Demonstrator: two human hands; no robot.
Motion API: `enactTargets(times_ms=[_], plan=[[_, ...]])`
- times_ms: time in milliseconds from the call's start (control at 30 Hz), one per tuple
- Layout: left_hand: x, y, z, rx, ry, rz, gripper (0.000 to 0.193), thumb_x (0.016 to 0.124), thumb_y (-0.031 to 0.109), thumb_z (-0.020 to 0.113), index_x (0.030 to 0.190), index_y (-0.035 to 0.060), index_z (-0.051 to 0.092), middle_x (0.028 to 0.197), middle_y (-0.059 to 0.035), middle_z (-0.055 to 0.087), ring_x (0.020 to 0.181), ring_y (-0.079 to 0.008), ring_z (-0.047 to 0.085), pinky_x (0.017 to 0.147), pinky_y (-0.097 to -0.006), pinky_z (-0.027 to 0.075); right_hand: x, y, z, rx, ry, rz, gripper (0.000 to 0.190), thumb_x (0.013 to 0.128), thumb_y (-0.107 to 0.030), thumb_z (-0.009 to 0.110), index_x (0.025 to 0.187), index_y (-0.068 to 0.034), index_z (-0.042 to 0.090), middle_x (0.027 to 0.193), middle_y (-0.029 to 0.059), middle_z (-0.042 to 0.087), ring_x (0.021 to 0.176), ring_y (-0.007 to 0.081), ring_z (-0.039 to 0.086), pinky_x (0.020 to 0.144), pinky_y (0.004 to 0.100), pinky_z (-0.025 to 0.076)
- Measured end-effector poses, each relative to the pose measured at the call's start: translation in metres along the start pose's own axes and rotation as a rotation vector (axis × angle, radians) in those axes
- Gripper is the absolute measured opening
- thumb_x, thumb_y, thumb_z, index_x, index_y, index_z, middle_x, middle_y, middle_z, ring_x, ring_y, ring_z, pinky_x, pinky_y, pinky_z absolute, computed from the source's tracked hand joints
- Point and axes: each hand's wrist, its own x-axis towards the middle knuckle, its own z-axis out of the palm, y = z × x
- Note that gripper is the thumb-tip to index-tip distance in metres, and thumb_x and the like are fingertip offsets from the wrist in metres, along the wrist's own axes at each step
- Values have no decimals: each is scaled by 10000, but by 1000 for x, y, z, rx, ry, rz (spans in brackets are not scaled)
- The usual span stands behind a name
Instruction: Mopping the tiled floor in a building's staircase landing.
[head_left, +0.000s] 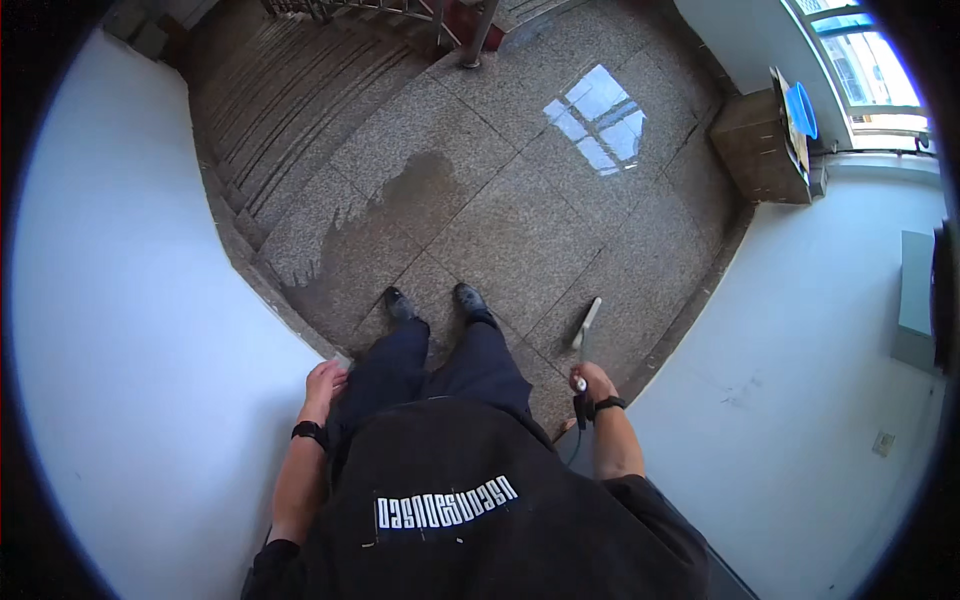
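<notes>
My right hand (594, 381) is closed around the white-ended handle of a long-handled floor tool, out to the right of my legs. The tool's narrow white head (587, 322) rests on the speckled stone floor; whether it is a mop or a squeegee I cannot tell. A thin green cord (575, 448) hangs below that hand. Down at my left side, my left hand (325, 384) holds nothing, its fingers loosely bent beside my thigh and near the white wall. A dark wet patch (382, 221) with a ragged edge spreads ahead of my shoes.
Stairs (300, 90) drop away at the far left, beside a metal railing post (478, 37). A brown box-like block (761, 146) stands by the right wall, with cardboard and a blue basin (801, 110) at it. A grey wall box (916, 289) juts out at right.
</notes>
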Motion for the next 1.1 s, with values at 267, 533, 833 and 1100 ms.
enactTargets(times_ms=[267, 533, 833, 1100], plan=[[25, 7, -73, 43, -27, -29, 323, 884, 205, 472, 1161, 41, 504, 992, -126, 592, 890, -237, 597, 762, -388, 510, 38, -130, 200, 571, -187, 282, 217, 836, -49, 445, 621, -69, 465, 561, 33, 468, 450, 149, 463, 414, 287, 397], [41, 39, -52, 36, -162, 10, 323, 880, 184, 470, 1166, 37, 495, 992, -137, 592, 884, -234, 597, 757, -367, 513, 32, -234, 202, 607, -260, 145, 223, 831, -96, 504, 613, -51, 490, 532, 52, 490, 421, 166, 477, 390, 315, 398], [56, 33, -80, -131, -105, 36, 288, 874, 183, 504, 1137, 66, 518, 921, -85, 616, 809, -176, 603, 690, -305, 515, -30, -186, 141, 620, -175, 165, 205, 881, -116, 461, 680, -84, 439, 543, -14, 422, 438, 77, 416, 384, 217, 347], [44, 23, -81, -37, -92, -108, 306, 788, 149, 569, 1086, 82, 542, 881, -63, 623, 807, -192, 612, 702, -337, 493, 26, -173, 183, 352, -175, 196, 205, 835, -66, 472, 632, -35, 474, 528, 53, 454, 435, 187, 471, 388, 321, 380]])
